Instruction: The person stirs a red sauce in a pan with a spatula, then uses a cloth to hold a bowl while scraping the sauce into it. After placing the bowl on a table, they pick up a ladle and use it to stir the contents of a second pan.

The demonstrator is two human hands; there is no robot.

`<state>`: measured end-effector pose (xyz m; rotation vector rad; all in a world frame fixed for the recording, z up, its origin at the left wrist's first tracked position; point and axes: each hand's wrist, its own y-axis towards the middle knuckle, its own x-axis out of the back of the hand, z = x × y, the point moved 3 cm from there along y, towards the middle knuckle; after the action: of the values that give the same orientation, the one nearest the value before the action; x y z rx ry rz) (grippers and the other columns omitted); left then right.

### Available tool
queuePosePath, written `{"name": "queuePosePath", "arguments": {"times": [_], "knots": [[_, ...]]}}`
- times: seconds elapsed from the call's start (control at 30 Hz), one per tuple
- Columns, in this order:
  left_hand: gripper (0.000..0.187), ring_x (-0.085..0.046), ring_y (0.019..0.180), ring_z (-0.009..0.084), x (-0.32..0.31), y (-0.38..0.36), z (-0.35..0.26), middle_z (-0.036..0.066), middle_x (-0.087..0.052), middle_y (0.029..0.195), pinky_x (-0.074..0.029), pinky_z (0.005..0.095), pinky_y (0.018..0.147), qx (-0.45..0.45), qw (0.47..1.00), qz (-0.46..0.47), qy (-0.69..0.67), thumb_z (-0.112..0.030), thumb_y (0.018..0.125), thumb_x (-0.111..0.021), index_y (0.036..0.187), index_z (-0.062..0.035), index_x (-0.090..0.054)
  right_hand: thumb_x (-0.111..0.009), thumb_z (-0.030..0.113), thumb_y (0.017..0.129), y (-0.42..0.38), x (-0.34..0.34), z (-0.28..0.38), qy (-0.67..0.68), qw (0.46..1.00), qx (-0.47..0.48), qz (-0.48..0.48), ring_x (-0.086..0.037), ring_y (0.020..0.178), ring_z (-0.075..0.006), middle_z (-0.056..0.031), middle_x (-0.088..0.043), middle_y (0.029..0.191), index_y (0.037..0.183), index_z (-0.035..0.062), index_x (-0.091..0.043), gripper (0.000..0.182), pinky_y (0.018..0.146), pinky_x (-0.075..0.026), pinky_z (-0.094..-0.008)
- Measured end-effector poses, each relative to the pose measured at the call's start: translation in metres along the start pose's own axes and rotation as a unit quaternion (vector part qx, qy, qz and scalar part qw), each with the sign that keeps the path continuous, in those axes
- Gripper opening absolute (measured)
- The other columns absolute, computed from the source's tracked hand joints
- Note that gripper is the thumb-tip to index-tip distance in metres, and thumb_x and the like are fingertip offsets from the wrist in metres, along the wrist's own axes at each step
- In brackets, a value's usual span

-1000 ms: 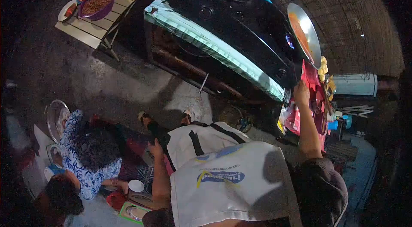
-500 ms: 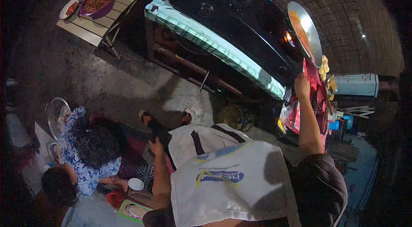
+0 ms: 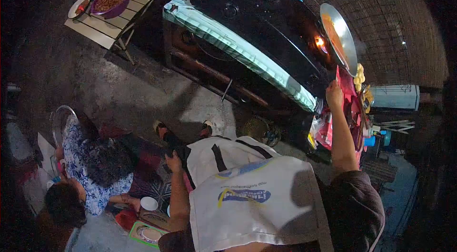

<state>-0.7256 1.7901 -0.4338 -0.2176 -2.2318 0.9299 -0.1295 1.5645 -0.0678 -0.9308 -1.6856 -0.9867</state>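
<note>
My right hand (image 3: 334,94) is closed at the right end of the black stove (image 3: 266,28), against a pink sheet (image 3: 343,81). What its fingers grip, if anything, is hidden. Just beyond it a wide metal wok (image 3: 351,45) with orange sauce sits over a burner, where a flame (image 3: 319,42) burns. My left hand (image 3: 174,161) hangs low beside my white apron (image 3: 252,204), its fingers curled against something dark that I cannot make out.
At the upper left a slatted table (image 3: 90,33) bears a purple bowl (image 3: 114,11) of brown food and a white plate (image 3: 74,14). A person in a blue-and-white patterned shirt (image 3: 78,157) is low on my left, near a white bowl (image 3: 149,203) and a green-edged tray (image 3: 138,241).
The flame under the wok shows larger. On the left, the person in the patterned shirt has shifted a little. My hands have stayed almost in place, while the view has moved slightly.
</note>
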Motion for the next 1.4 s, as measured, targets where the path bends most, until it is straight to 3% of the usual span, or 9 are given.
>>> {"name": "queuePosePath", "arguments": {"times": [0.07, 0.17, 0.27, 0.5, 0.87, 0.97, 1.13, 1.27, 1.4], "knots": [[0.072, -0.039, 0.115, 0.0381, 0.003, -0.001, -0.003, 0.027, -0.041, 0.123, -0.031, 0.0397, 0.097, 0.003, 0.999, 0.028, 0.024, -0.039, 0.078, -0.056, 0.127, 0.0063, -0.031, -0.043, 0.019, 0.08, -0.002, 0.001, 0.001, 0.01, 1.0, 0.019, -0.002, -0.057, 0.072, -0.0406, -0.023, -0.057, 0.075, 0.088, 0.0049, -0.047, 0.016, 0.061, -0.044, -0.0513], [0.073, -0.04, 0.114, 0.0391, -0.053, 0.091, 0.122, 0.028, -0.041, 0.123, -0.031, 0.0402, 0.096, -0.096, 0.984, 0.09, 0.122, -0.039, 0.077, -0.057, 0.127, 0.0064, -0.031, -0.043, 0.017, 0.08, -0.007, 0.011, 0.01, 0.006, 1.0, 0.003, 0.005, -0.056, 0.073, -0.0412, -0.0226, -0.057, 0.075, 0.087, 0.0034, -0.047, 0.016, 0.063, -0.044, -0.0504], [0.073, -0.04, 0.114, 0.0396, 0.015, -0.017, -0.027, 0.028, -0.041, 0.122, -0.032, 0.04, 0.096, -0.001, 0.998, 0.037, 0.042, -0.04, 0.077, -0.057, 0.126, 0.0069, -0.032, -0.043, 0.017, 0.08, -0.014, 0.014, 0.011, 0.017, 1.0, 0.0, 0.022, -0.056, 0.074, -0.041, -0.0233, -0.057, 0.077, 0.087, 0.0027, -0.048, 0.016, 0.063, -0.044, -0.0492], [0.068, -0.039, 0.115, 0.0397, -0.007, 0.015, 0.004, 0.029, -0.04, 0.123, -0.031, 0.0395, 0.097, -0.076, 0.986, 0.056, 0.134, -0.037, 0.079, -0.055, 0.127, 0.0065, -0.032, -0.046, 0.015, 0.08, -0.022, 0.01, 0.003, 0.046, 0.999, 0.011, -0.015, -0.056, 0.073, -0.0406, -0.0239, -0.057, 0.078, 0.086, 0.0025, -0.05, 0.015, 0.062, -0.043, -0.0486], [0.07, -0.038, 0.116, 0.0391, 0.009, -0.015, -0.041, 0.028, -0.038, 0.125, -0.031, 0.0401, 0.097, 0.012, 0.998, 0.038, 0.058, -0.037, 0.079, -0.056, 0.127, 0.0067, -0.03, -0.046, 0.014, 0.079, -0.032, 0.024, 0.009, 0.073, 0.997, 0.022, -0.003, -0.055, 0.073, -0.042, -0.0226, -0.055, 0.08, 0.086, 0.0044, -0.046, 0.012, 0.062, -0.042, -0.0501], [0.071, -0.037, 0.117, 0.0391, -0.059, 0.104, 0.117, 0.027, -0.038, 0.126, -0.031, 0.0407, 0.096, -0.152, 0.964, 0.106, 0.19, -0.038, 0.078, -0.056, 0.129, 0.0044, -0.03, -0.046, 0.017, 0.081, -0.037, 0.034, 0.022, 0.06, 0.998, 0.021, 0.003, -0.055, 0.074, -0.0415, -0.0221, -0.056, 0.082, 0.088, 0.0047, -0.045, 0.014, 0.061, -0.042, -0.05], [0.071, -0.037, 0.116, 0.0392, -0.02, 0.033, 0.022, 0.027, -0.037, 0.126, -0.032, 0.041, 0.096, -0.065, 0.991, 0.09, 0.079, -0.038, 0.078, -0.056, 0.128, 0.0055, -0.03, -0.045, 0.018, 0.082, -0.027, 0.034, 0.046, 0.072, 0.996, 0.047, 0.0, -0.055, 0.076, -0.0412, -0.0199, -0.056, 0.089, 0.09, 0.0062, -0.045, 0.014, 0.062, -0.043, -0.0498], [0.07, -0.038, 0.115, 0.0396, -0.035, 0.048, 0.049, 0.027, -0.039, 0.124, -0.033, 0.0415, 0.095, 0.029, 0.994, 0.075, -0.069, -0.038, 0.078, -0.057, 0.126, 0.0075, -0.033, -0.043, 0.018, 0.083, -0.008, 0.054, 0.109, 0.089, 0.99, 0.109, -0.013, -0.056, 0.078, -0.0401, -0.0183, -0.055, 0.092, 0.091, 0.0073, -0.046, 0.014, 0.065, -0.045, -0.0493], [0.07, -0.038, 0.116, 0.0396, -0.032, 0.046, 0.049, 0.027, -0.04, 0.124, -0.032, 0.0415, 0.096, -0.089, 0.986, 0.057, 0.125, -0.038, 0.078, -0.057, 0.127, 0.0064, -0.032, -0.043, 0.017, 0.082, 0.038, 0.05, 0.179, 0.089, 0.974, 0.2, -0.049, -0.057, 0.077, -0.0396, -0.0176, -0.055, 0.091, 0.092, 0.0073, -0.046, 0.014, 0.065, -0.046, -0.0481]]}}
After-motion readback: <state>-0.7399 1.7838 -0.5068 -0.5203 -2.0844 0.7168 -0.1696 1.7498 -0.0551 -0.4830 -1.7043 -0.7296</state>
